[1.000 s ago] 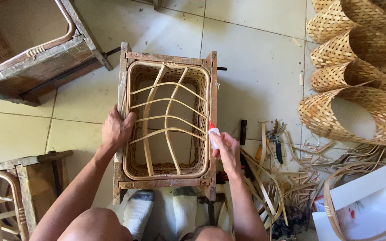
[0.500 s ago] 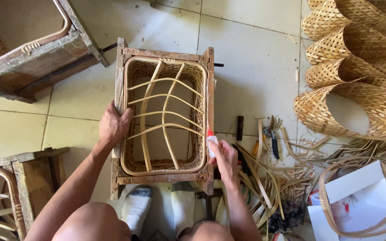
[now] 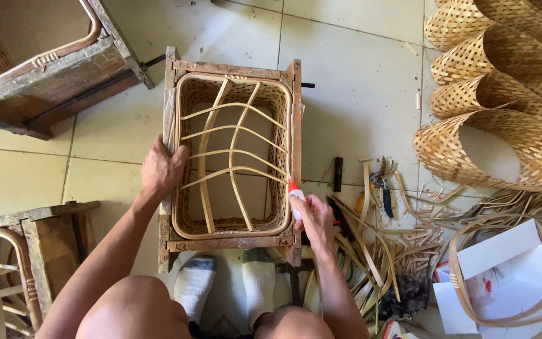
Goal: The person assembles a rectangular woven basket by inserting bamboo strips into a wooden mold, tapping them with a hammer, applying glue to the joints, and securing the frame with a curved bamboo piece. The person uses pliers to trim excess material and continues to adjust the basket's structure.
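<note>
A woven rattan basket [image 3: 233, 100] sits inside a rough wooden frame [image 3: 233, 66] on the tiled floor, with curved cane ribs [image 3: 233, 150] crossing its opening. My left hand [image 3: 161, 168] grips the frame's left side and basket rim. My right hand [image 3: 312, 216] holds a small white glue bottle with a red tip [image 3: 294, 191], the tip touching the basket's right rim. My feet in white socks [image 3: 227, 282] rest just below the frame.
Another wooden frame with a basket [image 3: 39, 69] lies at the upper left, a third [image 3: 7, 251] at the lower left. Woven bamboo sheets [image 3: 503, 94] are stacked at the right. Cane strips, pruning shears [image 3: 382, 182] and a cane hoop over white paper [image 3: 503, 276] lie at the lower right.
The view has drifted slightly. My right hand has shifted the glue bottle a little lower along the right rim. My left hand keeps its grip on the left side.
</note>
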